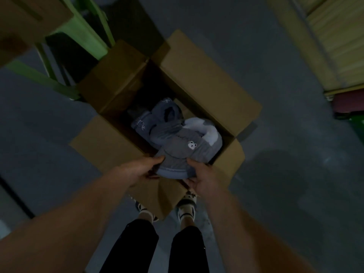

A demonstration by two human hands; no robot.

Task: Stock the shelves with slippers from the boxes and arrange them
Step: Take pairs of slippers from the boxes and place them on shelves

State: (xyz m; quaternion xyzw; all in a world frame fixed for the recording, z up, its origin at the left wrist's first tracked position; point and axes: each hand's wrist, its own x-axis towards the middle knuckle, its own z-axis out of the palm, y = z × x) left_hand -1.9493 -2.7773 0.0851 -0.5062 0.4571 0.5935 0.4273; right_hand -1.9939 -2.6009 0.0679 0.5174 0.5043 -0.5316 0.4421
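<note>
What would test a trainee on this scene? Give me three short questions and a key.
1. True or false: the left hand hangs idle while the right hand alone holds the slipper.
2. Where do the other slippers lie? A: on the floor. B: in the box. C: on a shelf.
3. Fill the gap: the flaps of the box are ___ (open or shut).

Key: 1 false, both hands grip it; 2 B; 3 open.
</note>
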